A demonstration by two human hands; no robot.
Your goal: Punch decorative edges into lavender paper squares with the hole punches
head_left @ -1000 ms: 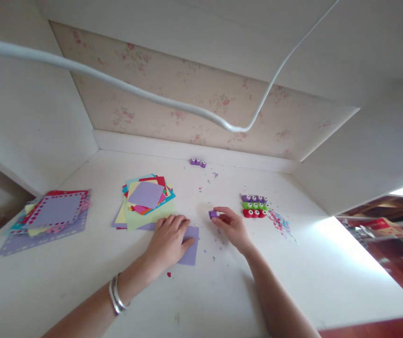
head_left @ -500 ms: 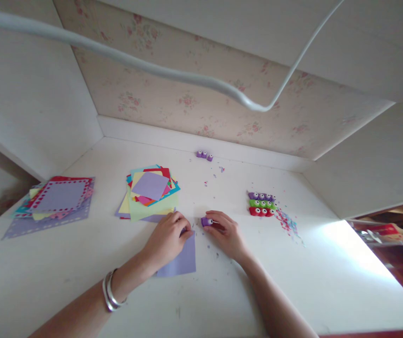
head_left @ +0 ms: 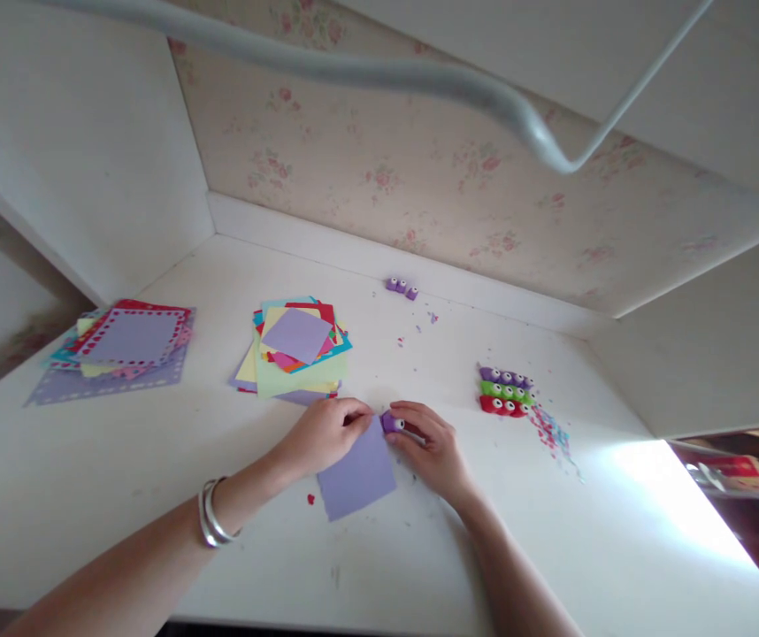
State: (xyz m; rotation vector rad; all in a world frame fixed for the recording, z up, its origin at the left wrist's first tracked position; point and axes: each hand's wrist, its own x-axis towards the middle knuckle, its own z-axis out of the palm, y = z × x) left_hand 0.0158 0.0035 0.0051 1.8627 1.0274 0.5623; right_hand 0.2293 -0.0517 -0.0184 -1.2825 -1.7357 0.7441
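I see my left hand (head_left: 323, 433) resting on the table (head_left: 154, 478) with its fingers (head_left: 356, 418) pinched together on the far corner of a purple paper square (head_left: 356, 473). The square lies flat on the table, just in front of the loose pile of coloured paper (head_left: 296, 349), touching nothing else that I can make out. My right hand (head_left: 433, 447) sits just right of the square, fingers clamped on a small purple punch (head_left: 391, 422), which meets the square's far corner, right beside my left fingertips. A silver bangle (head_left: 210, 524) circles my left wrist.

Left of the pile, well apart, lies a second stack of paper with punched borders (head_left: 124, 345). Right of the pile, beyond my right hand, three rows of punches (head_left: 505, 391) sit side by side: purple, green, red. Coloured paper scraps (head_left: 552, 433) trail away from them on the side farther from the pile. Behind the pile, near the back wall, three more little purple punches (head_left: 402, 286) stand in a line, with a few scraps close by. A white cable (head_left: 366, 71) hangs across the top of my view.
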